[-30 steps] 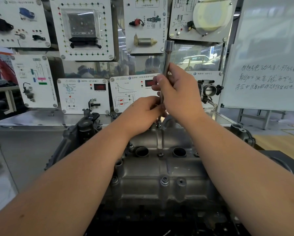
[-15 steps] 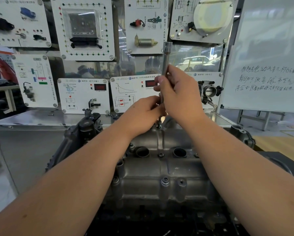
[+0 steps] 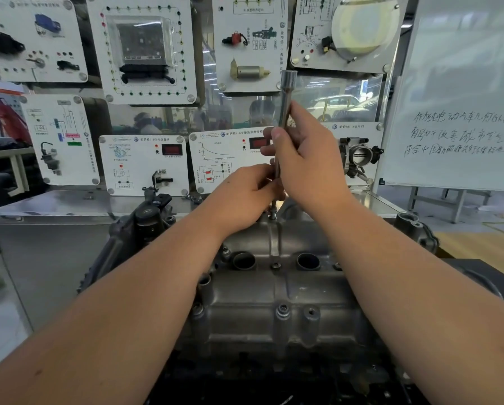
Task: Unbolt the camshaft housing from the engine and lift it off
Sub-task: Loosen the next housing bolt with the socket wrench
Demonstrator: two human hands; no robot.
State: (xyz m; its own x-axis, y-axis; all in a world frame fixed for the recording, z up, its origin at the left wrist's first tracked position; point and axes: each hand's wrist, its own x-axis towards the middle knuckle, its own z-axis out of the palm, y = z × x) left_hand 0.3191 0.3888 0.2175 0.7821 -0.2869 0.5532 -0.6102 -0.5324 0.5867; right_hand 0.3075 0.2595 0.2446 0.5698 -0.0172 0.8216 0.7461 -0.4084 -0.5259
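Observation:
The grey cast camshaft housing lies on top of the engine in front of me, with two round plug holes and several bolts along its ridges. A long steel socket extension bar stands nearly upright over a bolt at the housing's far edge. My right hand grips the bar's middle with curled fingers. My left hand pinches the bar's lower end just above the bolt. The bar's tip is partly hidden by my fingers.
White training panels with car parts stand upright behind the engine on a metal bench. A whiteboard with handwriting stands at the right. A throttle body is mounted right of my hands. A black bracket rises at the engine's left.
The bar and both hands stay on the same far bolt. My right hand's fingers have shifted slightly around the bar; the bar leans a touch differently.

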